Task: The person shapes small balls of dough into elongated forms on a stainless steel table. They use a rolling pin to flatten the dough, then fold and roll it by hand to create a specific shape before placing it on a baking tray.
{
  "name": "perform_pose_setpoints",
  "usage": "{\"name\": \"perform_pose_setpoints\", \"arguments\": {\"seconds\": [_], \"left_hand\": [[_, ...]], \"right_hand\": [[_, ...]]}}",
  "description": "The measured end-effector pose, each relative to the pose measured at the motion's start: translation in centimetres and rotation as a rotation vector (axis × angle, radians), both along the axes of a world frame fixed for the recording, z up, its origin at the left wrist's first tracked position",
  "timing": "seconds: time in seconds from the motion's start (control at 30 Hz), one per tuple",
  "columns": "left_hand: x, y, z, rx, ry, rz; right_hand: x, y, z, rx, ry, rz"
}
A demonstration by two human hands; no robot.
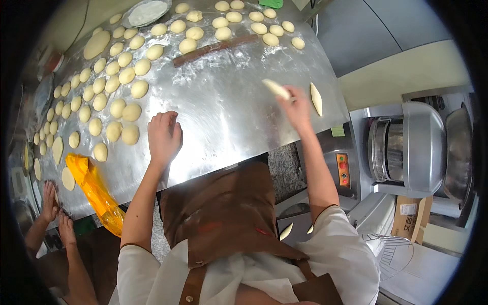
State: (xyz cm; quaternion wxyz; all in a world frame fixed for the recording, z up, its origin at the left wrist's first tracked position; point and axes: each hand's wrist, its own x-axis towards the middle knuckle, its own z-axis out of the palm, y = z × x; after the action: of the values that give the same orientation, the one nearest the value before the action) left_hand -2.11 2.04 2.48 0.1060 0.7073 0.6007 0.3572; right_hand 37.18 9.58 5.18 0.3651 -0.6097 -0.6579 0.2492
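My right hand [296,106] grips one end of a spindle-shaped piece of dough [276,89], slightly blurred, above the right part of the stainless steel table [228,129]. Just right of that hand, a second spindle-shaped dough piece [316,99] lies on the metal. My left hand [164,134] is at the table's near side with its fingers bent, and no object shows in it; its palm is hidden. Left of it sit many round dough balls, the nearest being one ball [130,135]. A wooden rolling pin [215,50] lies farther back on floured metal.
A co-worker's hands [57,213] work at the far left, near a flattened dough piece [68,178] and a yellow plastic bag [95,192]. A bowl of white flour [148,13] stands at the back. Machinery [411,148] with a control panel [343,170] is at the right.
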Motion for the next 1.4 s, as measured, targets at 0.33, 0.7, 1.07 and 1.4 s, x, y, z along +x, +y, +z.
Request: {"name": "perform_pose_setpoints", "arguments": {"seconds": [0.33, 0.7, 1.07, 1.4], "left_hand": [[0.3, 0.2, 1.0, -0.076, 0.02, 0.032], [-0.2, 0.4, 1.1, -0.148, 0.035, 0.023], [-0.2, 0.3, 0.8, -0.114, 0.024, 0.031], [-0.2, 0.2, 0.8, -0.09, 0.036, 0.03]], "right_hand": [[4.0, 5.1, -2.4, 0.289, -0.506, -0.27], [-1.1, 26.8, -5.6, 0.222, -0.655, -0.064], [6.1, 24.6, 0.3, -0.102, 0.772, -0.292], [0.6, 21.3, -0.6, 0.288, -0.242, -0.216]]}}
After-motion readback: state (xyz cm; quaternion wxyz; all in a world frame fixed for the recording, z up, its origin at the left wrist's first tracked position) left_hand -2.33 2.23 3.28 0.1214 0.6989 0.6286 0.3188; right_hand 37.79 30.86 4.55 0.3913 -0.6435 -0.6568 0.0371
